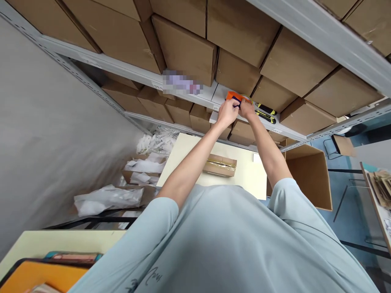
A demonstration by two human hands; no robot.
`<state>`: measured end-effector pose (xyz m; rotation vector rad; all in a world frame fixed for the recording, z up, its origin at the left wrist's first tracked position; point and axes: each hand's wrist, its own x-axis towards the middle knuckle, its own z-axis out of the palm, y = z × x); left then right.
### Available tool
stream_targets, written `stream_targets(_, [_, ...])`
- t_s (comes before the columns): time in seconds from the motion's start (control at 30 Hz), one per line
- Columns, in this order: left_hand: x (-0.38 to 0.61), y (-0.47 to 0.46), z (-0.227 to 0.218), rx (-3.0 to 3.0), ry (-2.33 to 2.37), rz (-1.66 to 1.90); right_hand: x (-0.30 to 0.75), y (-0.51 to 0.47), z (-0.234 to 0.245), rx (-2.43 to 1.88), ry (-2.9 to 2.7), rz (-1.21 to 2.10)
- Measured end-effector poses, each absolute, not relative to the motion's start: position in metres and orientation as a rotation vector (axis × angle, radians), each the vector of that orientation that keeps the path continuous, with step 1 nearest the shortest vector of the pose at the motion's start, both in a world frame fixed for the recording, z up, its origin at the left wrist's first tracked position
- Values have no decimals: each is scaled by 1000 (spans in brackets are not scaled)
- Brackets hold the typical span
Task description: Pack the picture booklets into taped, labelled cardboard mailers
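Both arms reach up to the edge of a grey metal shelf (218, 92). My left hand (227, 112) is closed, with bent fingers at the dark blue part of an orange and dark blue object (232, 96), whose kind I cannot make out. Close beside it, my right hand (246, 109) is closed on the same object's orange right side. The hands hide much of it. Just right of my right hand, several black and yellow utility knives (265, 116) lie on the shelf.
Cardboard boxes (238, 71) fill the shelves above and below. A taped carton (220, 165) rests on the cream table (250, 179). An open large box (308, 175) stands at right. White packing material (106, 199) is piled at left, near an orange tray (45, 274).
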<state>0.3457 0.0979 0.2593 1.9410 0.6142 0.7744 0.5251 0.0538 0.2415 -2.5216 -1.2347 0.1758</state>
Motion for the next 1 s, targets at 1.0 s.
stream_targets(1.0, [98,-33,151,1653,604,596,242,-163,154,-1713,-684,743])
